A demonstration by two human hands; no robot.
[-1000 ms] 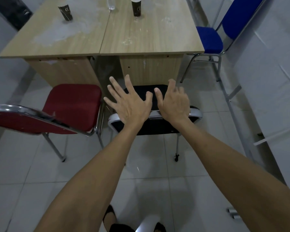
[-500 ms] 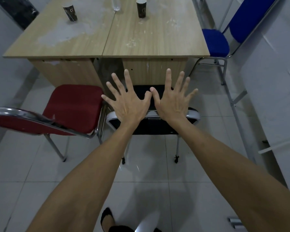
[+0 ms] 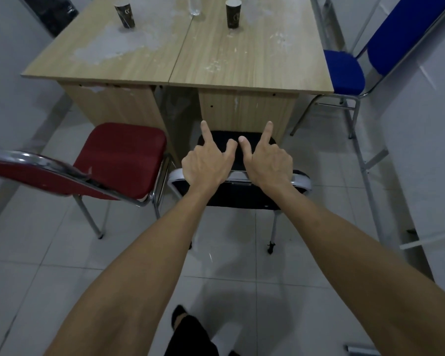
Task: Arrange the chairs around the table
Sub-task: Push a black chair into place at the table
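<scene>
Both arms reach forward over the black padded chair with the chrome tube frame (image 3: 239, 194). The left hand (image 3: 206, 163) and the right hand (image 3: 266, 163) are side by side above the chair's backrest rail, each with the index finger pointed forward, the thumb stretched inward and the other fingers curled under. The two thumb tips nearly meet over the black seat. Neither grip holds anything; whether the wrists touch the rail cannot be told.

The black chair stands at the near edge of the light wood-grain counter (image 3: 242, 60), its seat front tucked close to the right-hand pedestal. Just beside it on the left is a red padded chair with a chrome frame (image 3: 123, 155), its seat near the left pedestal and its backrest angled toward the camera at the left edge. A blue padded chair with a grey metal frame (image 3: 344, 70) stands at the counter's right side, near the white wall.

On the counter, far from the hands, stand two dark paper cups, one on the left (image 3: 125, 15) and one on the right (image 3: 233, 14), with the base of a clear bottle (image 3: 194, 6) between them. The floor is white tile (image 3: 62, 253).
</scene>
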